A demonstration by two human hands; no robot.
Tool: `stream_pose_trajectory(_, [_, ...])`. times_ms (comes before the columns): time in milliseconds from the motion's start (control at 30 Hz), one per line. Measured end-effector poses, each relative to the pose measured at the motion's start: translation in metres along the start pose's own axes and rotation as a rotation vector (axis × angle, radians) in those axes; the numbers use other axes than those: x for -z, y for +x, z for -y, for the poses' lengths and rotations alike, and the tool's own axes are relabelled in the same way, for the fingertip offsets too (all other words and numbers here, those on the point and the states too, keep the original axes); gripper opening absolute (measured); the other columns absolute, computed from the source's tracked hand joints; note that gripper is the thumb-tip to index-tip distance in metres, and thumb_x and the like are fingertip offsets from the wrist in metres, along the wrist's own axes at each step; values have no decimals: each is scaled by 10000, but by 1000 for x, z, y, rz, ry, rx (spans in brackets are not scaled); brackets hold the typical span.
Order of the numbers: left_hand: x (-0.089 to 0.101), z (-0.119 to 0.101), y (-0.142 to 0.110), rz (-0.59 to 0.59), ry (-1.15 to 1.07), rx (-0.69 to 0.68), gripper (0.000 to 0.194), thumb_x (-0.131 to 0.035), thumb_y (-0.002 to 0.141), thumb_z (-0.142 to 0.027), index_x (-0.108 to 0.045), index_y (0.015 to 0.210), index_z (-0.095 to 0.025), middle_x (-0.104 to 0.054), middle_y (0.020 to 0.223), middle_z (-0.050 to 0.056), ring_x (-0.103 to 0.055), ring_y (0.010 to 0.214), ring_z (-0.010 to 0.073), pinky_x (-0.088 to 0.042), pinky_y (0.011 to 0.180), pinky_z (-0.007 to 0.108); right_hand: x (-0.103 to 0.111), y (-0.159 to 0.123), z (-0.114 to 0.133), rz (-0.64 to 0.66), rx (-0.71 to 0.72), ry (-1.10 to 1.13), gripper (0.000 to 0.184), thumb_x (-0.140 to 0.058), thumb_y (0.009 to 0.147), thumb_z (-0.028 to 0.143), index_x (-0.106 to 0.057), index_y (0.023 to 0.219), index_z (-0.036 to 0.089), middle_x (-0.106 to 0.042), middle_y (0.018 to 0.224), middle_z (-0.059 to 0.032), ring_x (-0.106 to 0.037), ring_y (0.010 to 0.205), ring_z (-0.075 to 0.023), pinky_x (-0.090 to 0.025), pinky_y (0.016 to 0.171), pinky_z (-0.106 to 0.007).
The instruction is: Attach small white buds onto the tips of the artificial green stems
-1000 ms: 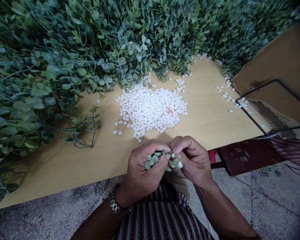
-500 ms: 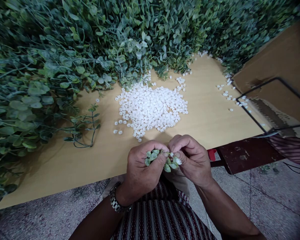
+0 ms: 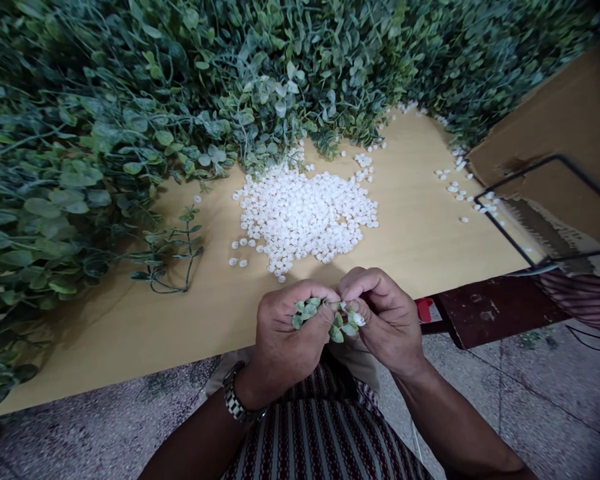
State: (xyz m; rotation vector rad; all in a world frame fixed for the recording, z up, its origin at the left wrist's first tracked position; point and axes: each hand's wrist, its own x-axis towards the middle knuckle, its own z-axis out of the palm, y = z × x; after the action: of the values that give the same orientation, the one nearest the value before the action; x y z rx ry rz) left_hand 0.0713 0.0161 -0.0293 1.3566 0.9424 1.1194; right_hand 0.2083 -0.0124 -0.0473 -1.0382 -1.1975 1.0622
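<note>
The leafy sprig (image 3: 337, 333) is sitting between the two hands, just above the near edge of the table (image 3: 220, 313) and in front of the person's lap. Its leaves are poking out on both sides of the left thumb.

Handling, by judgement: the sprig is looking very light, its stem thin and bendable, its leaves soft enough to fold under pressure. The stem is offering the best hold, close behind the tip, with the leaves being left uncrushed. The small white piece (image 3: 343, 306) at the stem's tip is seeming light and fairly stiff, small enough to be slipping from a loose pinch; its sides are giving the surest purchase.

Left hand (image 3: 293, 330): thumb and forefinger are closing in a firm pinch on the stem, the other fingers curling beneath, mostly hidden. Right hand (image 3: 390, 327): thumb and forefinger are meeting in a narrow pinch, apparently gripping the small white piece; fingers are partly covering the contact. The fingertips of both hands are almost meeting. A second white piece (image 3: 359, 319) is showing by the right thumb, next to the leaves.

Around: a heap of white pieces (image 3: 305, 213) is lying beyond the hands. A loose sprig (image 3: 187, 257) is resting to the left, near the massed foliage (image 3: 180, 87) that is filling the far side.
</note>
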Motion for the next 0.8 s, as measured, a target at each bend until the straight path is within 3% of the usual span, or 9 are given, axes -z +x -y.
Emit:
stream_pose_trajectory(300, [-1, 0, 1, 11, -33, 43, 88, -587, 738, -99, -629, 678, -147, -528, 470, -41, -468, 393, 71, -404, 394, 185, 1, 6, 3, 59, -11, -53, 66, -568, 869, 255, -542, 828, 209, -496, 695, 16, -471, 614, -106, -410, 541, -223])
stream_pose_trajectory(400, [-1, -2, 2, 55, 33, 43, 67, -572, 738, -98, -586, 705, -155, -554, 572, -24, -497, 489, 83, -427, 471, 202, 8, 12, 11, 106, 88, -212, 23, -552, 868, 203, -574, 869, 210, -542, 774, -17, -537, 740, -143, -458, 623, -263])
stream_pose_trajectory(500, [0, -4, 4, 142, 83, 25, 145, -569, 722, -84, -512, 821, -174, -552, 690, -17, -547, 631, 113, -451, 577, 223, 14, 19, 24, 91, 263, -371, 116, -546, 854, 143, -616, 912, 216, -576, 860, -42, -556, 868, -174, -470, 736, -317])
stream_pose_trajectory(567, [0, -4, 6, 217, 117, 20, 201, -562, 726, -100, -448, 866, -189, -536, 745, -11, -550, 684, 130, -444, 605, 240, 15, 23, 32, 144, 348, -421, 147, -555, 845, 127, -630, 929, 222, -590, 829, -33, -562, 826, -169, -468, 711, -317])
stream_pose_trajectory(667, [0, -8, 7, 300, 240, 9, 210, -547, 728, -112, -396, 843, -202, -513, 742, -14, -511, 672, 139, -409, 588, 255, 13, 27, 38, 326, 408, -479, 113, -569, 833, 121, -629, 883, 202, -586, 740, -18, -549, 724, -155, -452, 650, -310])
stream_pose_trajectory(800, [0, -13, 6, 351, 351, 35, 152, -517, 783, -144, -384, 820, -209, -529, 758, -12, -513, 677, 141, -406, 598, 266, 11, 24, 33, 297, 394, -503, 107, -529, 842, 102, -579, 785, 178, -540, 700, -12, -511, 689, -138, -432, 620, -292])
